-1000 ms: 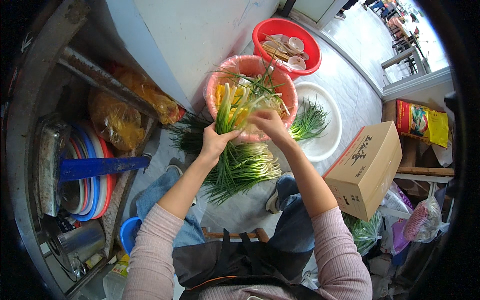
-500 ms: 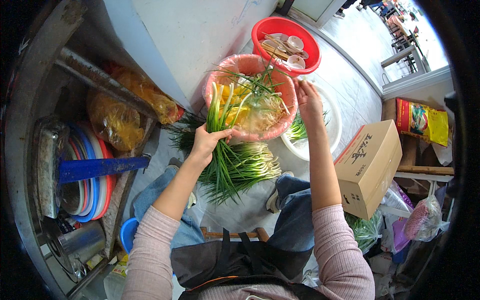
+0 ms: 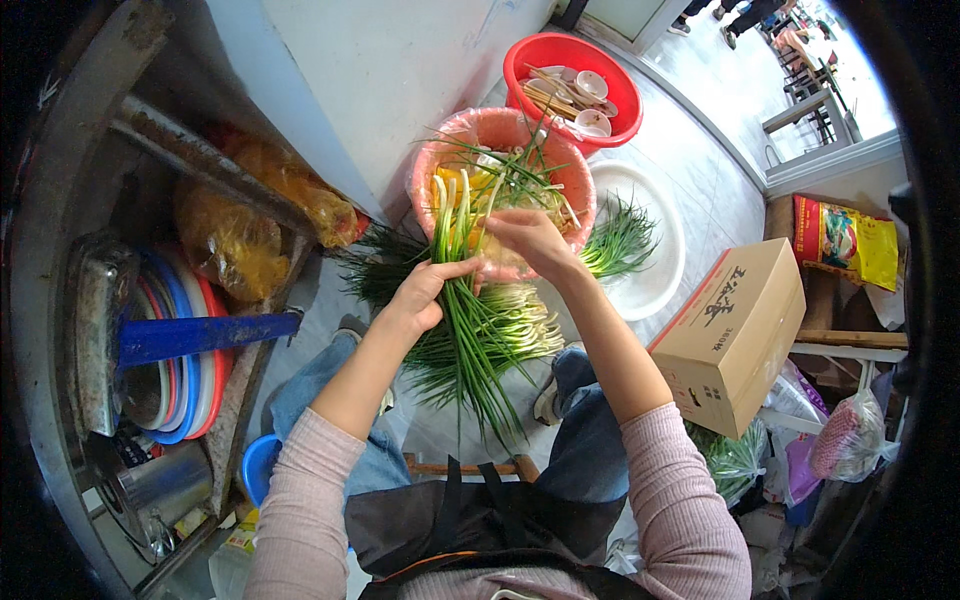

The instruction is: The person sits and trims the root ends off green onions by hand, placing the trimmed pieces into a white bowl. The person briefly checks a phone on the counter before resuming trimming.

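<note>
A bunch of green onions [image 3: 463, 300] is gripped in my left hand [image 3: 425, 292], white ends up and green tops hanging down. My right hand [image 3: 530, 240] pinches at the pale stalks of that bunch, over the near rim of a pink basin [image 3: 583, 190] lined with clear plastic. Loose leaves and trimmed roots lie inside the basin. Below my hands, a big pile of green onions [image 3: 525, 325] rests on the floor. To the right, more green onions [image 3: 622, 240] lie in a round white tub [image 3: 665, 260].
A red basin [image 3: 625, 100] with white bowls and chopsticks stands behind the pink one. At right are a cardboard box [image 3: 735, 335] and a red-yellow bag [image 3: 845, 240]. A metal rack [image 3: 260, 375] with stacked colourful lids stands at left. People's legs show beyond the doorway.
My right hand has moved left and nearer, from the basin's right side to the stalks in my left hand. My left hand has shifted slightly right with the bunch.
</note>
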### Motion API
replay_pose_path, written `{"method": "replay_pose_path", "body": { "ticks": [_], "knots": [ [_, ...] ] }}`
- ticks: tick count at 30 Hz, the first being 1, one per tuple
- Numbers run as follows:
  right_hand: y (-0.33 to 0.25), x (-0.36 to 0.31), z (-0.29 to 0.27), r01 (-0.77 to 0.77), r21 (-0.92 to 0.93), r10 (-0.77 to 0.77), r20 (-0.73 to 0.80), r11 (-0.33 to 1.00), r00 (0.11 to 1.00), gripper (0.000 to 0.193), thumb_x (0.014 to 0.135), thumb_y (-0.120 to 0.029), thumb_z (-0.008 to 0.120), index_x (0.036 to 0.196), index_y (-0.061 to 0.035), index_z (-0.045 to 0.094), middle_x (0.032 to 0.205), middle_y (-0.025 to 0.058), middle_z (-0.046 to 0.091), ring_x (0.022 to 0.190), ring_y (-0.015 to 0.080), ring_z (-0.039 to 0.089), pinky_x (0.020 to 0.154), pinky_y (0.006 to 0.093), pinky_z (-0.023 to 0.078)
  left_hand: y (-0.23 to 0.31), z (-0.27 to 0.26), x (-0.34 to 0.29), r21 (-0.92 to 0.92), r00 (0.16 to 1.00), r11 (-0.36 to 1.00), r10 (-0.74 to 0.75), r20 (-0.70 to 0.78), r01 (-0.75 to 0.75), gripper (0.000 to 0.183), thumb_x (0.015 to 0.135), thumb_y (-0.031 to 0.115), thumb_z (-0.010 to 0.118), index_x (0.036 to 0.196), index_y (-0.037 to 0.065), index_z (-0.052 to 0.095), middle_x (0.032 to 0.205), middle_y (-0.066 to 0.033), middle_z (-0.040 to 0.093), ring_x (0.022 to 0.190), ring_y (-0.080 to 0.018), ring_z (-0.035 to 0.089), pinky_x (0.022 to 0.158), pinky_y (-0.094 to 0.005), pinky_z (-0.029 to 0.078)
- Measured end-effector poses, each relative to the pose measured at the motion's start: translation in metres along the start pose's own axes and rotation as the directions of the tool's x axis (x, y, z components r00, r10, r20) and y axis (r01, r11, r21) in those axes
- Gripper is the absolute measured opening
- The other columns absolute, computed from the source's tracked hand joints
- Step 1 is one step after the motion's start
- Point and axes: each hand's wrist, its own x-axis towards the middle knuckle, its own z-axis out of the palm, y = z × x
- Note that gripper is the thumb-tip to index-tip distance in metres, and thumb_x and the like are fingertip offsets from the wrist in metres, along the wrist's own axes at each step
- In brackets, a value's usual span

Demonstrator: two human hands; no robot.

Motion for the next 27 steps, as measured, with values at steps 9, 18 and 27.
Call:
{"method": "replay_pose_path", "body": {
  "ticks": [9,18,27],
  "knots": [
    [-0.016,-0.007,-0.019,0.326,-0.207,-0.307,0.119,0.922,0.944,0.017,0.081,-0.014,0.061,0.086,0.0017,0.064,0.078,-0.0032,0.058,0.074,0.0041,0.051,0.068,0.0191,0.040,0.012,-0.004,-0.002,-0.180,0.991,0.977,-0.095,0.091,0.111,0.014,0.083,0.007,0.055,0.092,-0.002,0.051,0.077,-0.0075,0.055,0.067,-0.0153,0.053,0.061,-0.0289,0.049],
    [-0.014,0.002,-0.036,0.310,-0.067,-0.315,-0.305,0.948,0.899,0.015,0.081,-0.010,0.057,0.085,0.0032,0.063,0.074,-0.0011,0.057,0.066,0.0060,0.047,0.063,0.0191,0.039,0.011,-0.006,0.000,-0.119,0.988,0.984,-0.118,0.101,0.129,0.016,0.082,0.007,0.056,0.095,0.000,0.052,0.080,-0.0074,0.056,0.068,-0.0156,0.054,0.060,-0.0283,0.048],
    [0.027,0.016,-0.083,-0.324,-0.934,-0.356,-0.357,0.150,0.864,0.024,0.067,-0.018,0.065,0.081,0.0013,0.059,0.085,0.0196,0.062,0.080,0.0331,0.060,0.072,0.0456,0.045,0.011,-0.004,-0.003,0.080,0.999,0.996,0.024,0.028,-0.026,0.016,0.078,0.005,0.061,0.094,0.001,0.057,0.081,-0.0057,0.060,0.067,-0.0146,0.057,0.059,-0.0280,0.049]
  ]
}}
